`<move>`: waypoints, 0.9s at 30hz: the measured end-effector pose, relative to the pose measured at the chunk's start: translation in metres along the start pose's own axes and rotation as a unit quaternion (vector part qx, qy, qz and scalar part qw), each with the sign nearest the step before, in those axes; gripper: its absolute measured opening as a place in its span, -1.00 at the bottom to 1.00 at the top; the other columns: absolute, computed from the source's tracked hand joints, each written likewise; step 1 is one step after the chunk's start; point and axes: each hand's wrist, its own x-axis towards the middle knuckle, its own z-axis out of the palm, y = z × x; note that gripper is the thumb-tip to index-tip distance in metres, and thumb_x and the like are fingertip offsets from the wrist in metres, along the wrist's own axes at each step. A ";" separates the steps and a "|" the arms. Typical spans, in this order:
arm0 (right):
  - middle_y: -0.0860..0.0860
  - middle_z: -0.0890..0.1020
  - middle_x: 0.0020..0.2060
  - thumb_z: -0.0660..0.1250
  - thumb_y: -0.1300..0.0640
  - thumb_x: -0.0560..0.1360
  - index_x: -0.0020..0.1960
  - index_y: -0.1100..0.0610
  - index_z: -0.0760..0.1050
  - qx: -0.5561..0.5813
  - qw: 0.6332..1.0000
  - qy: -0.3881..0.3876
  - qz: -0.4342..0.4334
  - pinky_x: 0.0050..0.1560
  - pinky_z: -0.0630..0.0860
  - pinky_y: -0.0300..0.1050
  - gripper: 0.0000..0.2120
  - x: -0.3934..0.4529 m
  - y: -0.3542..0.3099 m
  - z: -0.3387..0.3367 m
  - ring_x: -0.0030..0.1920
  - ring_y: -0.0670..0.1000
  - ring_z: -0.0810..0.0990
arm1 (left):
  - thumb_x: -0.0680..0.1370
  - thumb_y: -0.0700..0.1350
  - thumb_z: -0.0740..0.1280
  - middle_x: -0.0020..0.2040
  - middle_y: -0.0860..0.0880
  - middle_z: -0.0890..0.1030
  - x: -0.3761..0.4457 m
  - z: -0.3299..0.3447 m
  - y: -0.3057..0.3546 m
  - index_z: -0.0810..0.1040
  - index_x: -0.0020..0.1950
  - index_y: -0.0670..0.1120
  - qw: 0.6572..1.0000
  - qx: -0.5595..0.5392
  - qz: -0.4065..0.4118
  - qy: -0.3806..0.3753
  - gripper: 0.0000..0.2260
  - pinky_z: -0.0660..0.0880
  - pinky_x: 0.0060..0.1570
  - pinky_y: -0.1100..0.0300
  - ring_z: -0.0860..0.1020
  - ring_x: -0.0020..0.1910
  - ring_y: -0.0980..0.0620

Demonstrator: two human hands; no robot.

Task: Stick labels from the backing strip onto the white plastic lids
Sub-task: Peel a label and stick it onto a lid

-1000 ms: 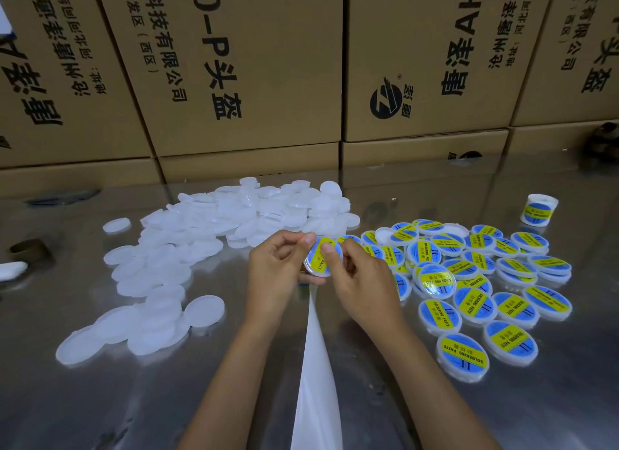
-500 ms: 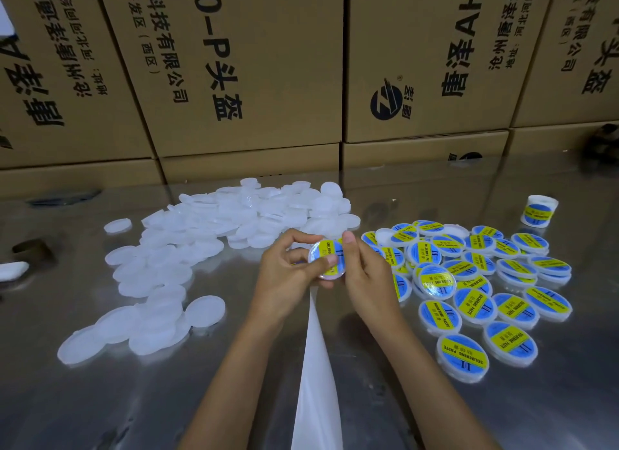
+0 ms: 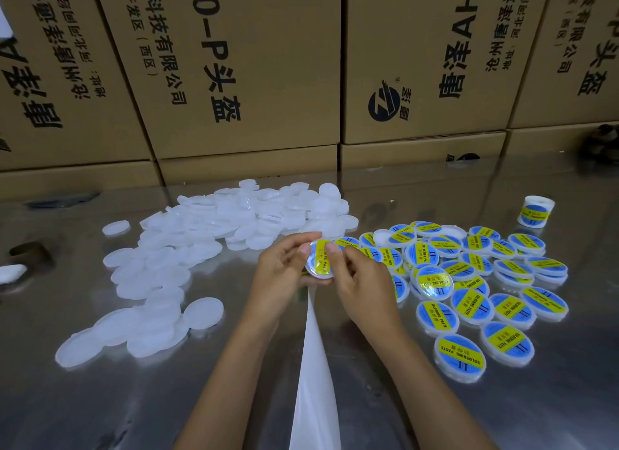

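Held lid: one white lid with a blue and yellow label sits between both hands, above the middle of the table; its yellow band reads "SOLDERING PASTE".
Left hand: the left hand grips the lid from the left side, fingers curled round its rim, thumb on the label.
Right hand: the right hand pinches the lid's right edge, thumb tip pressing on the yellow band.
Backing strip: the white backing strip hangs from under the hands to the near edge.
Labelled lids: a heap of labelled lids lies toward the right edge.
Plain lids: plain lids are spread toward the left and far side.
Boxes: cardboard boxes with Chinese print and "AH" stand along the far edge.
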 end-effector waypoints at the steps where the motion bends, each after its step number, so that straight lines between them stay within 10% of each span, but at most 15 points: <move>1: -0.04 0.40 -0.53 0.19 -0.14 0.62 -0.35 0.05 0.35 0.001 1.000 0.008 0.007 -0.38 0.29 -0.04 -0.57 0.001 0.001 -0.001 -0.44 0.00 0.36 | 0.67 -0.27 0.23 0.08 -0.15 0.68 0.000 0.000 0.000 0.62 0.19 -0.14 1.000 0.004 -0.004 -0.021 -0.79 0.68 -0.14 0.06 0.70 -0.08 -0.05; 10: -0.07 0.32 -0.59 0.17 -0.04 0.66 -0.45 0.03 0.24 0.046 0.997 0.049 0.048 -0.35 0.28 -0.03 -0.50 0.004 -0.001 -0.004 -0.47 -0.06 0.31 | 0.53 -0.50 0.31 0.22 -0.20 0.60 -0.003 0.002 0.002 0.49 0.40 -0.19 0.994 -0.007 -0.037 -0.105 -0.53 0.66 -0.09 0.13 0.68 -0.01 -0.01; 22: -0.12 0.34 -0.54 0.15 -0.46 0.42 -0.33 0.07 0.36 0.087 0.991 -0.089 0.043 -0.38 0.23 -0.19 -0.43 -0.005 -0.006 0.005 -0.46 -0.10 0.30 | 0.51 -0.26 0.48 -0.16 -0.18 0.73 0.003 -0.002 -0.001 0.61 -0.02 -0.22 0.995 -0.023 0.014 0.093 -0.90 0.64 -0.34 0.12 0.71 -0.24 -0.10; 27: -0.11 0.36 -0.57 0.15 -0.22 0.61 -0.42 0.00 0.22 0.058 0.995 -0.073 0.033 -0.36 0.20 -0.11 -0.49 -0.006 -0.007 0.007 -0.48 -0.08 0.28 | 0.59 -0.21 0.39 -0.14 -0.16 0.73 0.004 -0.001 -0.003 0.63 0.02 -0.26 0.997 -0.017 0.017 0.073 -0.88 0.65 -0.31 0.11 0.71 -0.22 -0.10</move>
